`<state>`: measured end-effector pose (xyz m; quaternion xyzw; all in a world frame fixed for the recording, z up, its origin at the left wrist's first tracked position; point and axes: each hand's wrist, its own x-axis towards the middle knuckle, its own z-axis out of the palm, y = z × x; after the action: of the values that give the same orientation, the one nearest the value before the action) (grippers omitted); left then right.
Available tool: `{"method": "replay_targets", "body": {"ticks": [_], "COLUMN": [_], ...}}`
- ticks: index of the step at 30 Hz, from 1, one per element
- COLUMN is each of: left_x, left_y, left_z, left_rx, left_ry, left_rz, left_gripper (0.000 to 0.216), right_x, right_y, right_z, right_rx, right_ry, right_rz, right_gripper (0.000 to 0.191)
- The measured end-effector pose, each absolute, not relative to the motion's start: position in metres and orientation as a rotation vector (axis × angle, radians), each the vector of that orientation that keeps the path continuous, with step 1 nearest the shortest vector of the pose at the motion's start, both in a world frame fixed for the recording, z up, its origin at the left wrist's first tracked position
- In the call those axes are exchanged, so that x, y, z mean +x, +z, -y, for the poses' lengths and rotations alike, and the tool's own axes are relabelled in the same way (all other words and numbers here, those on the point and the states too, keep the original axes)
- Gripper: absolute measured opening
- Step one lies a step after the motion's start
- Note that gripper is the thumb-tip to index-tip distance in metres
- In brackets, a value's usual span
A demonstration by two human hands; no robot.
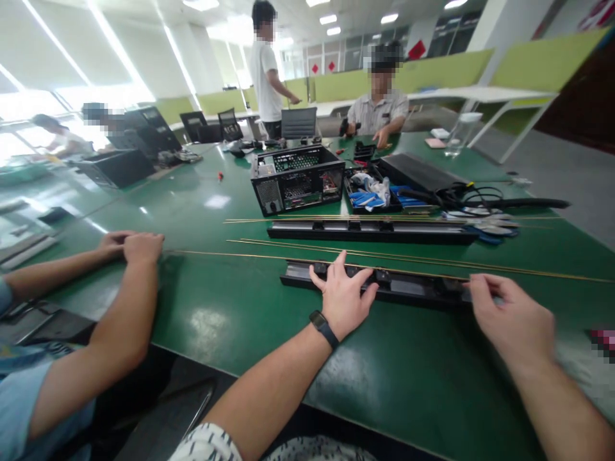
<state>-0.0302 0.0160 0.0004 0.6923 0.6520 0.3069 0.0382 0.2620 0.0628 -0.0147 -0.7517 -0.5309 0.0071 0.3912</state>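
Observation:
My left hand [343, 298] lies with fingers spread over a long black channel-shaped rail [413, 288], fingertips touching it and the blocks in it. At the rail's right end, my right hand [514, 317] is closed in a pinch on a thin brass-coloured rod [230, 255]. This rod runs left along the rail's upper edge to a co-worker's closed hands [141, 246]. The exact grip between my right fingers is partly hidden. Just beyond the rail lie loose thin rods [432, 260], and behind them a second black rail [408, 235].
An open computer case [298, 179] stands at mid-table. Right of it are a black tray with blue-white gloves [372, 192], black cables [485, 198] and another glove [494, 224]. Across the table sits a person [379, 109]; another person [266, 77] stands behind. A clear jug [464, 134] is far right.

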Motion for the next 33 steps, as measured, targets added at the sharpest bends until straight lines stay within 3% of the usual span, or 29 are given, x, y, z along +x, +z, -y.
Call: {"method": "replay_targets", "body": {"ticks": [6,23,33], "left_x": [-0.030,-0.030,-0.030], "left_y": [-0.001,0.002,-0.001], "left_z": [-0.016,-0.017,-0.017], "left_rx": [2.108,2.095,2.127], "left_ry": [0.945,0.912,0.967], "left_rz": [-2.001,-1.998,-2.007], "left_gripper": [0.031,0.032,0.028], "right_x": [0.267,0.274,0.259], "right_y": [-0.019,-0.017,-0.011], "right_z": [-0.067,-0.070,-0.057], "right_rx": [-1.931,-1.960,-1.784], "right_ry": [0.091,0.020,-0.005], "right_rz": [1.302,1.206,1.437], "right_gripper": [0.023,0.024,0.042]}}
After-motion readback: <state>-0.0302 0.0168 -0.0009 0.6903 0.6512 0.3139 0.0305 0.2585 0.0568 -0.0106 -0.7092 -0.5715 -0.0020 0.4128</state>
